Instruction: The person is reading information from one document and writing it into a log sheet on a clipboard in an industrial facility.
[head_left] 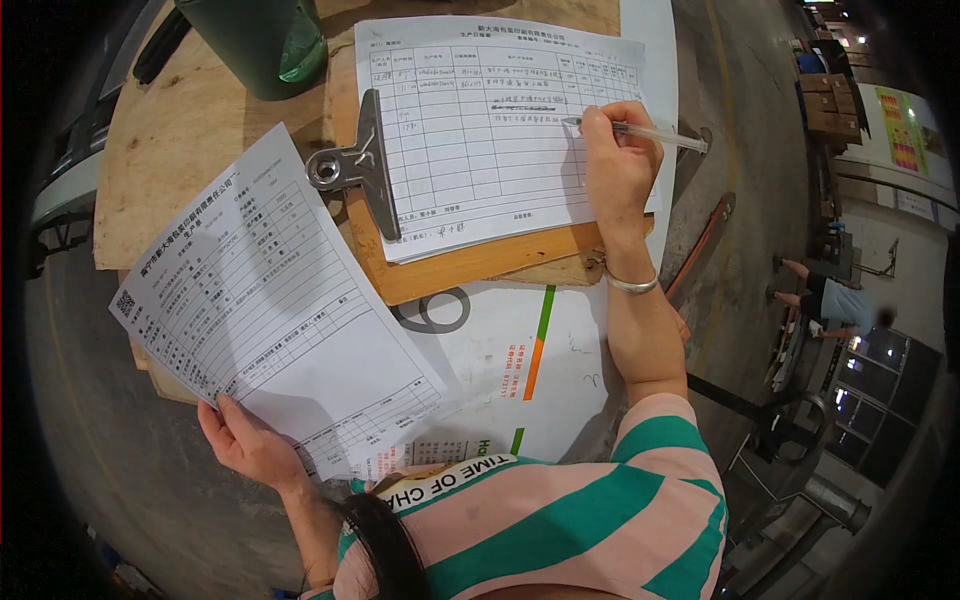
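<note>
My left hand (250,445) pinches the lower left edge of a printed sheet (340,350), thumb on top, holding it tilted at the left of the clipboard. With my right hand (625,165) I grip a clear-barrelled pen (660,134), its tip on a row of a form (470,190) partly filled with handwriting. That form lies on a wooden clipboard (480,273), held at its left edge by a large metal clip (372,165). A bracelet circles my right wrist.
The clipboard rests on a plywood top (150,190). A green cup (265,45) stands at the far left, beside a dark object (160,45). White printed sheeting (470,350) lies nearer me. Another person (840,305) and stacked cartons (830,105) are off to the right.
</note>
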